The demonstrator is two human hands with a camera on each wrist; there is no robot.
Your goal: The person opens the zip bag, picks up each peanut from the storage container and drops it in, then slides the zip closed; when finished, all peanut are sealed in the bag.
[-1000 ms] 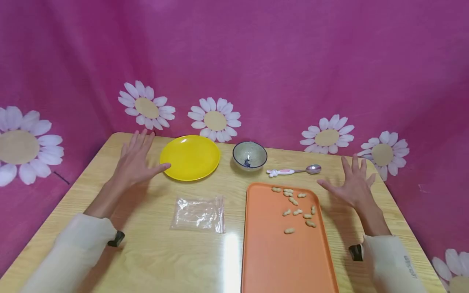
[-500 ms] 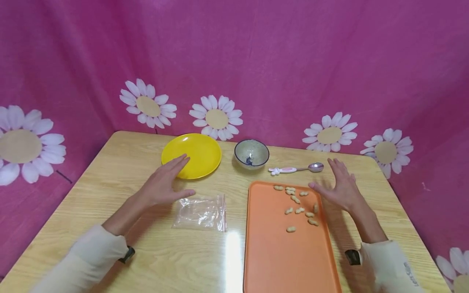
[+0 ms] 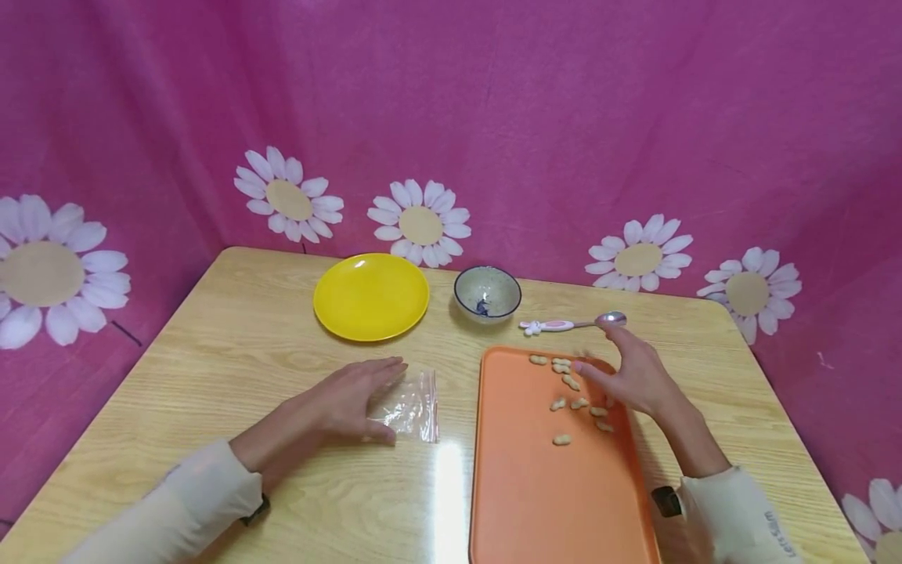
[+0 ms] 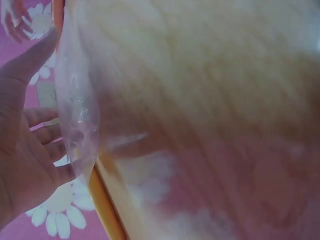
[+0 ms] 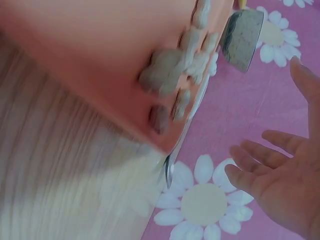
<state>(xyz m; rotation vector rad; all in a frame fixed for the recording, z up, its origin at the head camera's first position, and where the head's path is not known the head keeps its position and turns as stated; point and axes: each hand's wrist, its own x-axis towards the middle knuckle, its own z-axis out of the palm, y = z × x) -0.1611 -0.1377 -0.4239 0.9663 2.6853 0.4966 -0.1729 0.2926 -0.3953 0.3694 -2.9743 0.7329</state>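
Observation:
My left hand (image 3: 345, 399) hovers low over the left part of a clear zip-lock bag (image 3: 416, 415), thumb and fingers apart and holding nothing. In the left wrist view the bag (image 4: 77, 100) lies just beyond the spread fingers; whether they touch it I cannot tell. Over the far right corner of an orange tray (image 3: 557, 501) is my right hand (image 3: 637, 380), fingers extended and nothing in it. Several peanuts in their shells (image 3: 561, 440) lie scattered on the tray's far half, some partly hidden by that hand. The right wrist view shows peanuts (image 5: 162, 72) close up, apart from the fingers.
A yellow plate (image 3: 371, 301) sits at the back left of the wooden table (image 3: 204, 352). Right of it stands a small bowl (image 3: 488, 286) with a dark rim. A spoon (image 3: 557, 326) with a rabbit handle lies behind the tray. Pink floral cloth (image 3: 535, 141) hangs behind.
My left hand has come from beside the yellow plate toward me and right, over the bag. The right hand has moved left, from beside the tray to above its corner.

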